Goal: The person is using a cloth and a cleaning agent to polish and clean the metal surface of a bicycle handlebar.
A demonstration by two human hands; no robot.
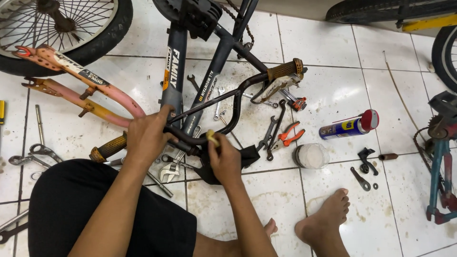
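Seated on the tiled floor (pixel 333 90), a person clenched the left hand (pixel 147 135) around one black handlebar (pixel 216 102), while the right hand (pixel 223 159) pinched a small yellow piece (pixel 212 137) against it. The bar ran from lower left to upper right, two orange grips (pixel 110 148) at its ends. One spray can (pixel 350 126) and one pair of pliers (pixel 288 135) lay nearby.

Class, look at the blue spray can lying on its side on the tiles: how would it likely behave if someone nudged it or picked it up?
The spray can lies on its side on smooth floor tiles, so a nudge would probably roll it. Its round metal body looks rigid, not floppy. The oily stains nearby suggest that it may be slippery.
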